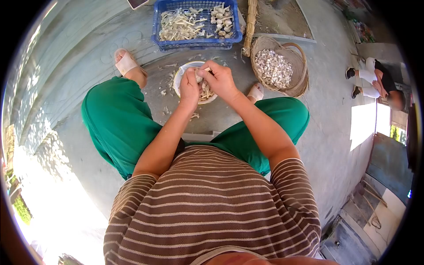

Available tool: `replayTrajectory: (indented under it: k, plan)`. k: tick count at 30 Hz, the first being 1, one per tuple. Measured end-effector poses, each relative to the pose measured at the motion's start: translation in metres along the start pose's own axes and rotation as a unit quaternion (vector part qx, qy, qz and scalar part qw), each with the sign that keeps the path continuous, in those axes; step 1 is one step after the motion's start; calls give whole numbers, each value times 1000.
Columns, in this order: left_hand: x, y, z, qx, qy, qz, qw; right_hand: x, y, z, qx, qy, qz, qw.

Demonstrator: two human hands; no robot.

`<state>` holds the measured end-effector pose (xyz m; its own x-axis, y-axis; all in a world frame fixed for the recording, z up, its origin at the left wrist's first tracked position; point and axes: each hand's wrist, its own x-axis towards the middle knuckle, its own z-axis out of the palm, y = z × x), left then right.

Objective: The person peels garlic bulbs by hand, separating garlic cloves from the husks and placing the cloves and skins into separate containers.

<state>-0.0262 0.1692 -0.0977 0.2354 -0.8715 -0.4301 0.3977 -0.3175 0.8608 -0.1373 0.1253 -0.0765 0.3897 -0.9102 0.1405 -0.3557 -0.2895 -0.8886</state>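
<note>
Over a white bowl [177, 81], my left hand [190, 90] and my right hand [221, 82] meet with fingers closed on a pale garlic bulb [199, 76]. Most of the bulb is hidden by the fingers. The right thumb and forefinger pinch its upper side, while the left fingers wrap its near side. Below them, the bowl holds garlic pieces and stalk bits [206, 92]. Ahead stands a blue plastic crate [196, 45], with dry stalks and skins [179, 26] at its left and whole garlic bulbs [222, 20] at its right.
A wicker basket [301, 62] of garlic cloves [274, 68] stands right of the bowl. Skins litter the concrete floor around the bowl. My sandalled feet flank it. A straw bundle [251, 22] lies beside the crate. Another person [380, 81] is at the far right.
</note>
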Motion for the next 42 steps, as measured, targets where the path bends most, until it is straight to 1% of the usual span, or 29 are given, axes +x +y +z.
replayTrajectory:
  k: [1,2,4,5,8,10,11,13,15,17,18,19,20,21,22,23,24,25,26,27,29,30,32,36,37,38,39,41,42]
  plan:
    - [-1,2,-2,-41,-35,-13,998,-2,-3,-1,18,-4,7,1000]
    - [-2,4,-3,-40,-32,-10,999,-3,-4,-2,35,-6,14,999]
    - [-1,6,-4,-75,-57,-59,994,-5,-2,-1,58,-6,9,998]
    - [-1,6,-4,-75,-57,-59,994,-7,0,-1,78,-5,7,997]
    - [-3,12,-5,-101,-92,-97,986,-11,0,-7,66,-12,3,998]
    - [-4,15,-8,-104,-149,-171,968,-15,-5,-13,39,-20,-12,999]
    - [-4,16,-10,-104,-149,-171,968,-16,-7,-17,13,-29,-27,999]
    - [-5,18,-11,-119,-196,-250,941,-20,-2,-20,20,-40,-29,999]
    - [-7,18,-11,-145,-206,-259,932,-23,4,-18,27,-52,-34,998]
    - [-8,17,-11,-170,-217,-268,923,-25,10,-11,158,-42,41,986]
    - [-9,17,-11,-137,-181,-217,949,-25,9,-9,158,-42,40,986]
    - [-10,18,-11,-104,-145,-164,970,-24,8,-5,232,-42,59,970]
    - [-11,15,-10,-104,-146,-163,970,-24,7,-4,306,-42,78,948]
    - [-12,10,-7,-66,-127,-80,987,-23,5,-4,304,-41,77,949]
    - [-12,5,-6,-28,-106,4,994,-22,4,-4,325,-26,106,939]
    - [-11,2,-6,-28,-108,5,994,-21,3,-5,346,-10,136,928]
    - [-9,-1,-8,78,-106,116,984,-21,4,-5,345,-9,135,929]
    - [-8,-5,-9,181,-101,224,952,-22,4,-4,392,0,156,906]
    - [-8,-9,-10,228,-83,257,936,-22,5,-3,439,9,178,881]
    - [-12,-7,-7,227,-83,257,936,-22,1,-3,439,10,179,881]
    - [-21,-3,-2,311,-36,309,898,-22,-6,-4,425,33,225,876]
    - [-20,-5,-3,311,-37,308,898,-22,-6,-2,425,34,226,876]
    - [-18,-11,-4,294,-55,241,923,-21,-5,0,407,54,228,883]
    - [-9,-19,-6,236,-65,230,942,-18,-5,1,377,65,201,902]
    - [-12,-15,-6,144,-86,141,976,-18,-6,-1,383,55,204,899]
    - [-15,-11,-5,50,-104,49,992,-17,-7,-2,389,46,207,897]
    - [-15,-9,-5,50,-104,49,992,-17,-5,-3,389,46,207,896]
    - [-15,-5,-4,-56,-131,-23,989,-15,0,-5,410,8,211,887]
    - [-16,-2,-3,-56,-131,-24,989,-15,0,-4,410,8,211,887]
